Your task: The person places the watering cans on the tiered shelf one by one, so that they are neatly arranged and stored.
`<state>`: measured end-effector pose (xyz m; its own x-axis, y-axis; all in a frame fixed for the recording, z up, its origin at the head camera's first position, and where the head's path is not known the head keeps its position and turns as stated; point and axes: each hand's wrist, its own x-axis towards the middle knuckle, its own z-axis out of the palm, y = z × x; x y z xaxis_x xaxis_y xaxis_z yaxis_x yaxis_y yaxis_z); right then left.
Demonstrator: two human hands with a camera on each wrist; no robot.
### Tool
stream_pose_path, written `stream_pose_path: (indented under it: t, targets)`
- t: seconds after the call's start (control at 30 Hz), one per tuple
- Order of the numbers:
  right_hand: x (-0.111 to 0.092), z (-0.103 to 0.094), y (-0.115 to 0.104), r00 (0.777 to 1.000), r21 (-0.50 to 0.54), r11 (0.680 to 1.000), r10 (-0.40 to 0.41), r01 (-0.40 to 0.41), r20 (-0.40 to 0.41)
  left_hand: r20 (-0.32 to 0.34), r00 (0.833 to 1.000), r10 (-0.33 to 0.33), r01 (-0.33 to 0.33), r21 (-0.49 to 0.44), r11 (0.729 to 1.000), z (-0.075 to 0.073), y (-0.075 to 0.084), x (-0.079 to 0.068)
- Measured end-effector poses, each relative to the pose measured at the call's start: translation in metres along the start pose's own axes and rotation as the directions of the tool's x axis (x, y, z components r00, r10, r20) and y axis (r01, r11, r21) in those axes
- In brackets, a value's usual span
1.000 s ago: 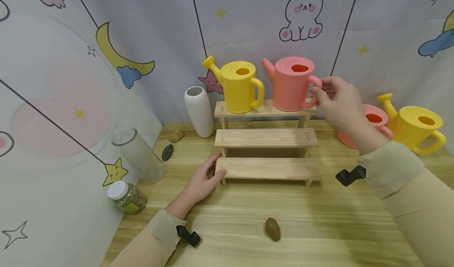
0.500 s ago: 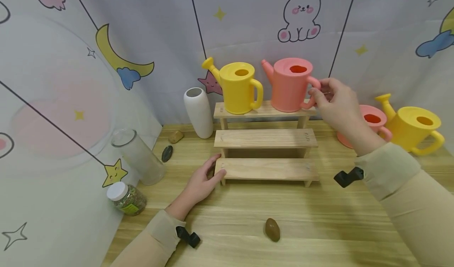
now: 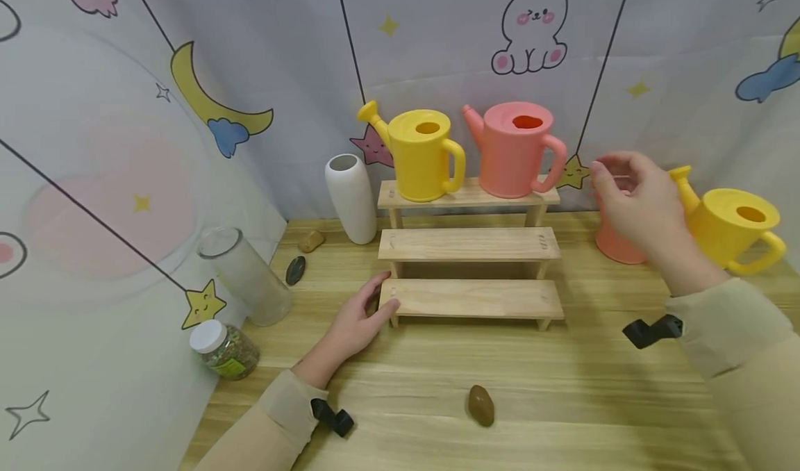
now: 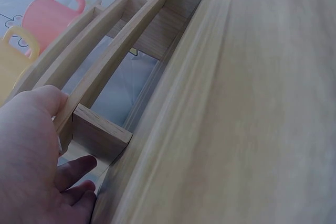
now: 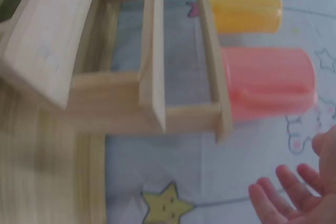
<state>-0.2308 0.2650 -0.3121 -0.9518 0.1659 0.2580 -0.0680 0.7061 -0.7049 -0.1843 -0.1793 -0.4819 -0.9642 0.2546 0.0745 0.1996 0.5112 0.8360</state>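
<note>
A three-step wooden stand (image 3: pixel 471 297) sits on the table. My left hand (image 3: pixel 353 324) grips the left end of its lowest step, the thumb over the plank and the fingers by the leg (image 4: pixel 100 135). Side by side on the top step stand a yellow watering can (image 3: pixel 420 162) and a pink watering can (image 3: pixel 514 155), both with handles to the right. My right hand (image 3: pixel 650 203) hovers to the right of the pink can's handle, holding nothing, its fingers loosely bent in the right wrist view. Behind it, a second pink watering can (image 3: pixel 615 238) is partly hidden.
Another yellow watering can (image 3: pixel 728 228) stands at far right. Left of the stand are a white vase (image 3: pixel 352 203), a clear glass cylinder (image 3: pixel 250 280), a lidded jar (image 3: pixel 228 353) and two stones. A brown stone (image 3: pixel 480 406) lies in front.
My right hand has let go of the upper pink watering can's handle and moved right, now overlapping the second pink can. My left hand keeps its place on the stand.
</note>
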Motion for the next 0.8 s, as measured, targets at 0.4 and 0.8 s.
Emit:
stream_pose_path:
  t: [0.4, 0.8]
  targets:
    - [-0.016, -0.041, 0.089, 0.946, -0.042, 0.967, 0.235, -0.250, -0.223, 0.001, 1.000, -0.004, 0.004, 0.000, 1.000, -0.001, 0.000, -0.001]
    - [-0.024, -0.072, 0.173, 0.780, 0.012, 0.841, 0.507, -0.541, -0.366, -0.004, 1.000, -0.006, 0.006, 0.016, 1.000, -0.001, 0.000, -0.001]
